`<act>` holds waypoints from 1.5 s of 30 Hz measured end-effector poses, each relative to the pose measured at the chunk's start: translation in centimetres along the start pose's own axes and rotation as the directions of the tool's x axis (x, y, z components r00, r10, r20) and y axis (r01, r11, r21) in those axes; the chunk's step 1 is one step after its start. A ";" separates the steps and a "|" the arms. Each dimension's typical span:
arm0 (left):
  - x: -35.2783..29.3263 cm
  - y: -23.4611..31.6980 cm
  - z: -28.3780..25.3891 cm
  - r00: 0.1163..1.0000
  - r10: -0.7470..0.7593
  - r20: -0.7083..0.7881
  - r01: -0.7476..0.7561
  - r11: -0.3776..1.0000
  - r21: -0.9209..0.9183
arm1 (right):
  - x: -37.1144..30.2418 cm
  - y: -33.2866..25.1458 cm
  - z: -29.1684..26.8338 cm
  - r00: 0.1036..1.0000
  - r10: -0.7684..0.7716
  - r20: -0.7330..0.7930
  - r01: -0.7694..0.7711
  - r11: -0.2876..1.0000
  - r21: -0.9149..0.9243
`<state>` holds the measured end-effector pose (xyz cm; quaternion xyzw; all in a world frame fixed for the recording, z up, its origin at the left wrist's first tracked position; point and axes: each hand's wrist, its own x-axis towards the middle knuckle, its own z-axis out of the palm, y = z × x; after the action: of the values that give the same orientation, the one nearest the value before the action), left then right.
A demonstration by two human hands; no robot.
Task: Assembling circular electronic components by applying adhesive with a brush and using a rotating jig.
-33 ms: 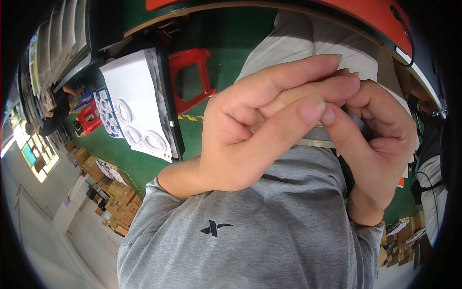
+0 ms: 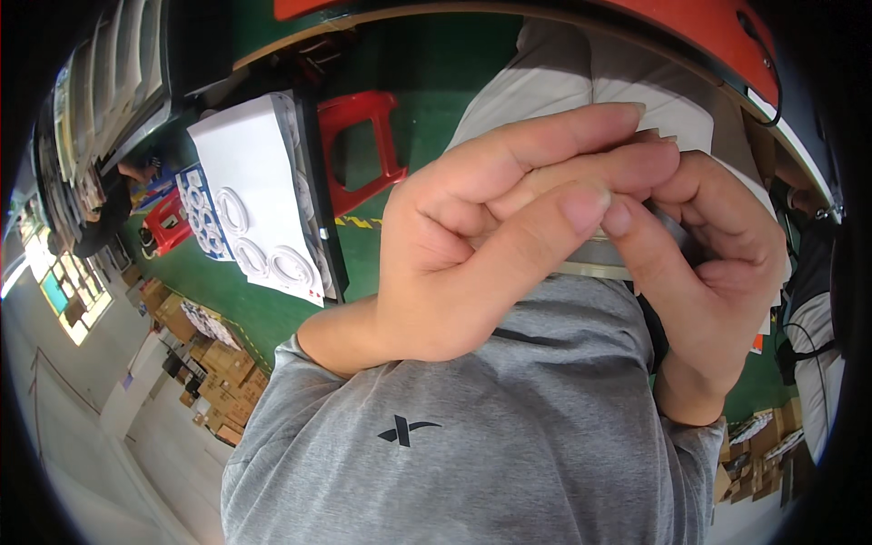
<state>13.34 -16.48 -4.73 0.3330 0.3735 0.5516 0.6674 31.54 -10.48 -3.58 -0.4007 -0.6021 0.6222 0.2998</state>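
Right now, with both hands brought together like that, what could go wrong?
The left hand and right hand meet at the fingers, screening the space between them, so if anything small is there, a slip might go unnoticed. Off to the left, white rings lie near the edge of a white sheet; a bump could perhaps knock one off.

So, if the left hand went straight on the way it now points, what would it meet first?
Most likely the right hand: the left hand points toward it, and the two seem to meet or nearly meet, though depth is unclear.
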 end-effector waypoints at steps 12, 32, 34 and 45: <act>0.2 2.2 0.3 0.981 -0.177 0.075 0.192 0.918 -0.347 | -0.2 -1.7 0.3 0.991 0.102 -0.082 -0.108 0.992 -0.068; 0.7 1.3 0.6 0.966 -0.238 -0.103 0.200 0.937 -0.285 | 0.4 0.0 -0.1 0.999 -0.041 -0.015 0.040 0.999 -0.033; 0.6 1.1 0.3 0.965 -0.239 -0.107 0.200 0.936 -0.290 | 0.5 0.0 0.0 0.999 -0.030 0.010 0.030 0.999 -0.021; 0.6 0.4 0.3 0.995 -0.050 -0.091 0.042 0.995 -0.086 | 0.4 0.0 -0.1 1.000 -0.022 0.009 0.023 0.999 -0.049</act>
<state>13.45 -15.87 -4.36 0.2701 0.3883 0.5662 0.6750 31.41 -10.04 -3.64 -0.3985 -0.6229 0.6055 0.2943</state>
